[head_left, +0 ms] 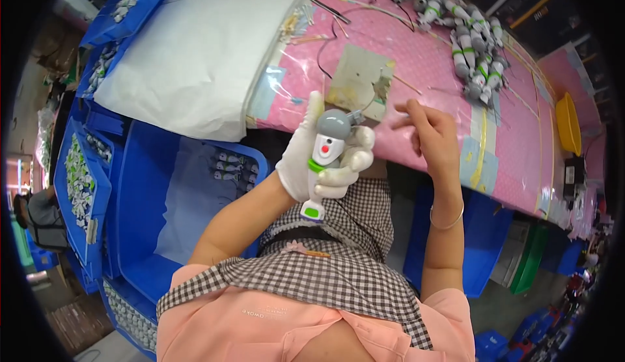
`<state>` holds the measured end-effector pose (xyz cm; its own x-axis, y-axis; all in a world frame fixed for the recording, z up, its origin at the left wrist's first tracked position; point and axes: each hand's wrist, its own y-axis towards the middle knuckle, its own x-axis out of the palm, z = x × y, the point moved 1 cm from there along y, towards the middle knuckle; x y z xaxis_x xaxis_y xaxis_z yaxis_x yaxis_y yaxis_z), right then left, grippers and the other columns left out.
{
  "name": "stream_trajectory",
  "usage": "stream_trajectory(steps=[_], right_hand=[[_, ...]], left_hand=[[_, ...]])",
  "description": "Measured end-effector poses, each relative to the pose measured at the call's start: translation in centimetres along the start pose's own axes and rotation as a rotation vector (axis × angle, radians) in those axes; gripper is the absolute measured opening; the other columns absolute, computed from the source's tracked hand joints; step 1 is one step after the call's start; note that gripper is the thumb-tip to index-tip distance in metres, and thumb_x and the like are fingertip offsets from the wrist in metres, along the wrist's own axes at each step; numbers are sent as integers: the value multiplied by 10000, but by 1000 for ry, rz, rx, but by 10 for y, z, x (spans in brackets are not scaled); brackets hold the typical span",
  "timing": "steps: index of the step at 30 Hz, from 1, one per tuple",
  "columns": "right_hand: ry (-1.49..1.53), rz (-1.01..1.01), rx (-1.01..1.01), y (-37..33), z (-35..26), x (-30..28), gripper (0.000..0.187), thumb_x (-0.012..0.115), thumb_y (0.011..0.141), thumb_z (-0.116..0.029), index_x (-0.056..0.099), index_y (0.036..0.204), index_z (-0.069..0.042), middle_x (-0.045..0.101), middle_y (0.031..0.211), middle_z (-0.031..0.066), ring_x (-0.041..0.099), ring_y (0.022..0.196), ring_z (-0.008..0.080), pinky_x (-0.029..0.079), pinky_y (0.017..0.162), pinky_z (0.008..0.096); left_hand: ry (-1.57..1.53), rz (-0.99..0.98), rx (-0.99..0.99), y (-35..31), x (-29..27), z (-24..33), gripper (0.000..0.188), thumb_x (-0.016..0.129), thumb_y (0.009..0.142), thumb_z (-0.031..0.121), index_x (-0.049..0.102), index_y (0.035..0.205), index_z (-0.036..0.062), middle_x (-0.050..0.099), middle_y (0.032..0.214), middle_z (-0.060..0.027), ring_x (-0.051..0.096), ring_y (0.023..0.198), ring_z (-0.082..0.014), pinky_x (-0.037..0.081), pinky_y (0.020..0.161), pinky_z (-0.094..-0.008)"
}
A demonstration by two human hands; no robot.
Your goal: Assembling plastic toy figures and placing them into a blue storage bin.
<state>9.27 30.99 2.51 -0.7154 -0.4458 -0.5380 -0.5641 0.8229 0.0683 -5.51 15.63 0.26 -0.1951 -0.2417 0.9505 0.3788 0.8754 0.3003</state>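
Blue tub point(133, 212): left of the left fingers, with similar toys point(228, 167) inside.
Left hand point(296, 167): white-gloved, fingers curled round the held toy point(329, 143), grasping its body.
Toy risk: the smooth casing could slip if the gloved grip loosens, likely dropping toward the lap, since it sits this side of the tabletop point(430, 49) edge.
Toy place: within the left fingers, grey head upward, white foot jutting below them; a part beside the head is too small to name.
Beige block point(355, 72): on the tabletop, beyond the left fingers.
Right hand point(435, 134): bare, fingers loosely bent, released, well apart from the held toy.
Toy pile point(478, 49): beyond the right fingers.
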Motion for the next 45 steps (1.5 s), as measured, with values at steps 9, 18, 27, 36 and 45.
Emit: stream_trajectory(steps=[9,18,27,36,45], right_hand=[[954,-83,261,-1,11,2,228,590,876,-132,622,1040,23,654,837,86,535,479,79,473,437,199],[768,-186,233,18,20,17,170,618,844,-128,672,924,12,576,663,18,428,409,39,314,361,199],[138,-81,-151,35,19,18,130,685,749,-107,710,814,3,663,702,34,530,589,59,415,542,210],[-60,-328,-184,56,6,6,148,648,731,-124,702,778,6,604,614,-6,468,513,55,367,474,222],[99,-619,173,79,9,0,136,648,714,-146,643,651,-26,551,568,-17,454,494,50,351,455,214]], left_hand=[[166,768,-70,6,-14,-29,777,308,818,744,523,1044,33,580,850,-103,528,592,-177,457,495,-304],[1079,915,6,-6,0,-30,301,603,878,233,421,1030,48,472,745,-9,439,493,-56,366,427,-204],[1213,918,272,15,9,9,272,559,917,262,488,1073,51,548,849,-21,539,684,-96,470,600,-249],[904,804,133,16,11,30,373,586,895,316,534,1127,29,598,926,-43,604,835,-157,520,790,-352],[864,763,196,23,4,30,354,578,902,291,542,1108,6,606,911,-56,623,810,-178,524,775,-344]])
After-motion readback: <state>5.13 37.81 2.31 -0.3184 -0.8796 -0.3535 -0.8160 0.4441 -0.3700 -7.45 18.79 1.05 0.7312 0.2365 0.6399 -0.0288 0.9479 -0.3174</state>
